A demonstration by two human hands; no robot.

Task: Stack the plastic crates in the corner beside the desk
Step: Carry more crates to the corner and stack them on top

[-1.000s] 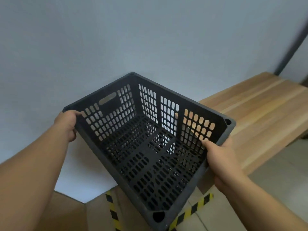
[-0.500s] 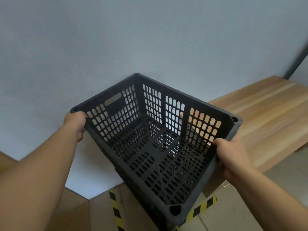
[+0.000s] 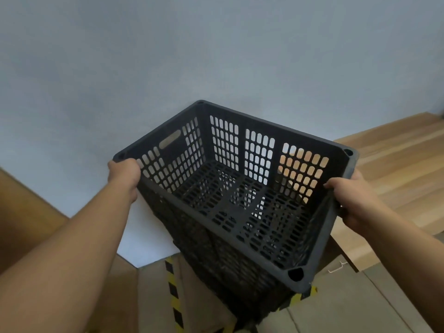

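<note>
Both hands hold the black crate [image 3: 240, 212] up by its rim. The left hand [image 3: 123, 173] grips at 9 o'clock, the right hand [image 3: 352, 197] at 3 o'clock. The wooden desk [image 3: 396, 164] sits just beside the crate, at 3 o'clock.

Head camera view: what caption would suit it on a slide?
Both hands, left and right, hold a black perforated crate above the taped floor.

crate [image 3: 240, 200] lowered toward floor; levelled out, dark stack now beneath
</note>
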